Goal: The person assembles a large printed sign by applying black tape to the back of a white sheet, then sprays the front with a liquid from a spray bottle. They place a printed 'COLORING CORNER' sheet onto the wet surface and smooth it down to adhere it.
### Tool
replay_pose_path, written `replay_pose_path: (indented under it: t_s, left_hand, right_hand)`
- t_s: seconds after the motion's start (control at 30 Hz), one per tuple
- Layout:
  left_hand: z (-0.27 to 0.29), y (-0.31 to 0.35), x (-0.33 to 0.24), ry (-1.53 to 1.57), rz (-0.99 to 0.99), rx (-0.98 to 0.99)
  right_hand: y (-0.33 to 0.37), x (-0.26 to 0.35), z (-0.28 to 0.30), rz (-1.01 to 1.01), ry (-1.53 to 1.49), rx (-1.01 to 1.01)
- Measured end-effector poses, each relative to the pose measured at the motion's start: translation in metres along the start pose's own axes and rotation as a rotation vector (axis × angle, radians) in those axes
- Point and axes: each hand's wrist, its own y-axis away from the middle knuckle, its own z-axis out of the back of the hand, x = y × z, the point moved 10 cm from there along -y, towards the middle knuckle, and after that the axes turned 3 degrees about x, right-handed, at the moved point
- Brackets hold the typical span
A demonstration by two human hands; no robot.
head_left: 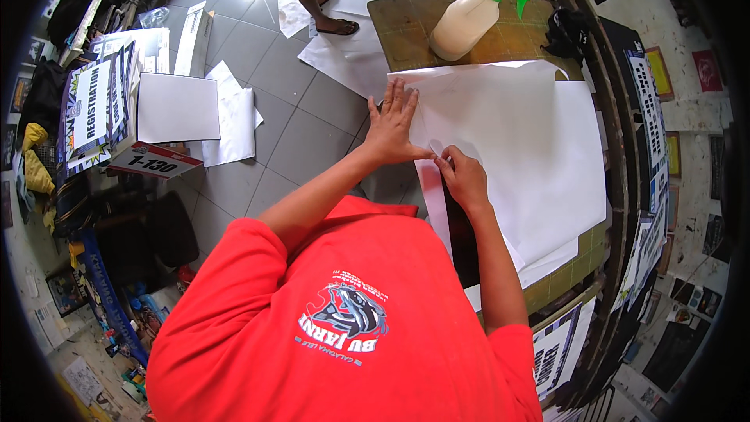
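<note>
A large white sheet (pixel 523 141) lies spread over a green cutting mat (pixel 406 27) on the table. My left hand (pixel 394 121) rests flat on the sheet's left edge, fingers spread, holding nothing. Just below and to its right, my right hand (pixel 462 176) pinches the top of a narrow white strip (pixel 434 199) that runs down along the sheet's left edge. Beside that strip a dark surface (pixel 465 246) shows. My red shirt fills the lower middle of the view.
A white spray bottle (pixel 469 19) with a green trigger lies on the mat beyond the sheet. Another person's sandalled feet (pixel 332 8) stand on the tiled floor among loose white sheets (pixel 234 121). Stacked printed signs (pixel 98 105) sit at the left, and more prints (pixel 648 94) hang at the right.
</note>
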Motion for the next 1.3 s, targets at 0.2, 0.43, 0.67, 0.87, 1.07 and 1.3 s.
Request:
replay_pose_path:
  t_s: [0.2,0.43,0.67,0.87,1.07,1.3]
  left_hand:
    - [0.001,0.017,-0.018,0.028,-0.016,-0.098]
    - [-0.007,0.031,-0.027,0.079,-0.043,-0.223]
    - [-0.030,0.041,-0.049,0.026,-0.094,-0.105]
    - [-0.038,0.042,-0.043,0.035,-0.036,0.016]
    - [-0.032,0.038,-0.035,0.019,-0.025,-0.093]
    - [-0.025,0.055,-0.042,0.227,-0.136,-0.339]
  right_hand:
    - [0.008,0.006,0.006,0.218,-0.039,-0.095]
    - [0.021,0.019,0.009,0.183,0.258,-0.203]
    - [0.032,0.011,0.001,0.229,0.403,-0.279]
    - [0.026,0.009,0.008,0.295,0.221,-0.196]
    - [0.002,0.017,0.005,0.285,0.157,-0.108]
    - [-0.004,0.019,0.001,0.262,0.192,-0.138]
